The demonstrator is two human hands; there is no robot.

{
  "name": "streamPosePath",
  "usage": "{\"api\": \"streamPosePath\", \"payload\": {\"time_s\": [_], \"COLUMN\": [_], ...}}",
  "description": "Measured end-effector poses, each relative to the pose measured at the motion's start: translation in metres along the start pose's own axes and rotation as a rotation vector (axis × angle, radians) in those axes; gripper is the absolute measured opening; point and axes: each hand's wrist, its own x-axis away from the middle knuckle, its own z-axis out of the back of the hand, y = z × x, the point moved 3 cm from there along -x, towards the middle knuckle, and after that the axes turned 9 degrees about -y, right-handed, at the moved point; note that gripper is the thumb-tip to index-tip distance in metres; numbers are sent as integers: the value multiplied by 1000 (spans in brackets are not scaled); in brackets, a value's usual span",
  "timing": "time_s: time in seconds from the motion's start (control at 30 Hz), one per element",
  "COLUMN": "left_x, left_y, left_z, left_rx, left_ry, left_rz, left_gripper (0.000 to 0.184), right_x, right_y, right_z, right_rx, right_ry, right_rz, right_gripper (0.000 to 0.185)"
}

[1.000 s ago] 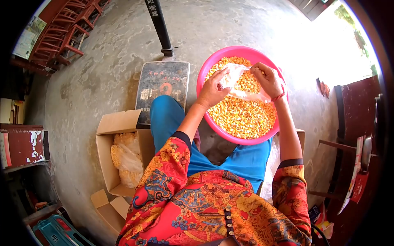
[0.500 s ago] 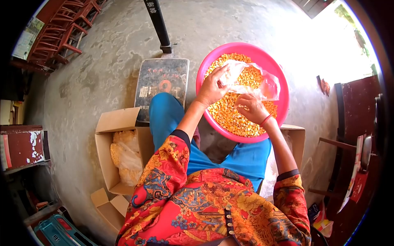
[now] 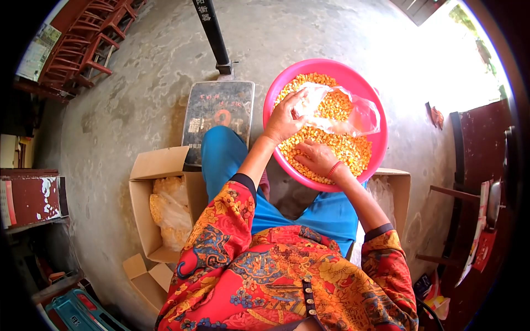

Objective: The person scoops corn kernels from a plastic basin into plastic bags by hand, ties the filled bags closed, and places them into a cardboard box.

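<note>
A pink basin (image 3: pixel 361 83) full of yellow corn kernels (image 3: pixel 353 151) rests by my knees. My left hand (image 3: pixel 285 117) is at the basin's left side, its fingers closed on the edge of a clear plastic bag (image 3: pixel 361 113). The bag lies spread over the corn toward the right, with its mouth seeming to face my left hand. My right hand (image 3: pixel 317 157) is down in the corn below the bag, its fingertips partly buried among the kernels; how far they are bent is hidden.
Left of the basin stands a platform scale (image 3: pixel 219 110) with a black post (image 3: pixel 211 33). A cardboard box (image 3: pixel 142 204) holding bagged corn (image 3: pixel 170 212) is at my left, another box (image 3: pixel 400 193) at my right. Red chairs (image 3: pixel 69 52) line the far left.
My right hand has let go of the bag's right side and moved down and left into the corn. My left hand keeps its hold with little movement.
</note>
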Motion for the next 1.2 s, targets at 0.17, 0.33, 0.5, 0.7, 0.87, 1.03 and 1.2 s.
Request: {"api": "streamPosePath", "payload": {"time_s": [0.17, 0.33, 0.5, 0.7, 0.87, 1.03, 1.2], "left_x": [0, 1, 0, 1, -6, 0, 0], "left_y": [-2, -2, 3, 3, 55, -2, 0], "left_z": [-1, 0, 2, 2, 17, 1, 2], "left_rx": [32, 8, -58, -40, -132, -21, -27], "left_ry": [1, 10, 34, 15, -42, 32, 18], "left_rz": [-2, -25, -52, -15, -181, -10, -17], "left_gripper": [59, 61, 62, 62, 62, 63, 64], "right_x": [-8, 0, 12, -2, -24, -15, 3], "right_y": [20, 27, 2, 5, 53, 54, 4], "right_z": [-9, 5, 62, 132, 137, 133, 111], "right_rx": [-115, -577, -1030, -847, -471, -59, -197], "right_ry": [10, 46, 56, 354, 404, 375, 177], "right_rz": [-5, -147, -198, -100, -104, -12, -77], "right_gripper": [19, 21, 21, 19, 19, 14, 9]}}
